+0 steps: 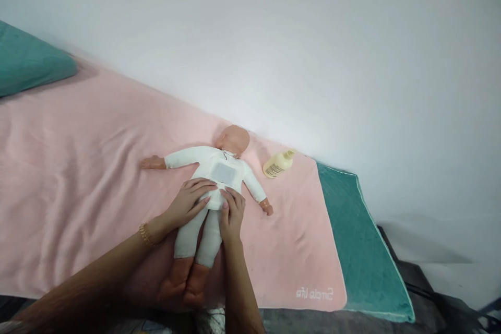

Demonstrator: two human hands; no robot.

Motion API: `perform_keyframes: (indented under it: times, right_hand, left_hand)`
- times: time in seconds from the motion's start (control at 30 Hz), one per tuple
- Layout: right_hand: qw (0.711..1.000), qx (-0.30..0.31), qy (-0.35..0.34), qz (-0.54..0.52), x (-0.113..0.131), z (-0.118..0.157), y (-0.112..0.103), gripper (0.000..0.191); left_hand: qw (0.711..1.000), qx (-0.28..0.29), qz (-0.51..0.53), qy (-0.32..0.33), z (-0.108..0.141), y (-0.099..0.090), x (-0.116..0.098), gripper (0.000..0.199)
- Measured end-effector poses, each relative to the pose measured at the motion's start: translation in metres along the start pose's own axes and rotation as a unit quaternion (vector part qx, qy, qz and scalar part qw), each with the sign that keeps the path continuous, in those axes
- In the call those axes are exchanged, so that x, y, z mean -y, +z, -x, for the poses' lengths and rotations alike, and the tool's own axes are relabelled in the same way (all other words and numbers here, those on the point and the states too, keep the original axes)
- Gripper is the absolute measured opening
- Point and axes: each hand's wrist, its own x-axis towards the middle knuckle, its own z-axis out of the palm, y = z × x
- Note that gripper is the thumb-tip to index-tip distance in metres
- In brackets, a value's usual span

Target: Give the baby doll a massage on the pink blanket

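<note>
A baby doll (207, 165) with a white cloth body lies face down on a pink blanket (289, 250), its arms spread and its head toward the wall. A grey-white rectangular patch (224, 173) sits on its upper back. My left hand (190, 199) rests on the left of the doll's lower back, fingers stretched out. On the other side my right hand (233, 211) lies on the lower back too, its fingers extended and near those of the left. Neither hand grips anything that I can see. A pale yellow bottle (277, 165) is beside the doll's right-hand arm.
Green fabric (356, 240) shows past the blanket's right edge, and a green cushion (35, 60) lies at the far left. A white wall (274, 52) runs along the back. Dark furniture (422, 282) stands at the lower right.
</note>
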Motion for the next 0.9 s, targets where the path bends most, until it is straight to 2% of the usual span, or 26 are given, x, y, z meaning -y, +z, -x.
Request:
perform_keyframes:
  times: [0.33, 0.53, 0.9]
  right_hand:
    - [1.000, -0.006, 0.004, -0.008, -0.0004, -0.0004, 0.0012, 0.037]
    - [1.000, -0.021, -0.014, 0.001, -0.0029, 0.0043, 0.0014, 0.039]
    - [1.000, -0.021, 0.009, 0.001, -0.0048, 0.0027, 0.0042, 0.041]
  left_hand:
    - [1.000, 0.004, 0.005, -0.016, -0.0013, -0.0006, -0.0025, 0.036]
    - [1.000, -0.009, 0.009, 0.007, 0.0015, -0.0034, -0.0069, 0.037]
    - [1.000, -0.008, 0.004, -0.006, -0.0011, -0.0015, -0.0057, 0.039]
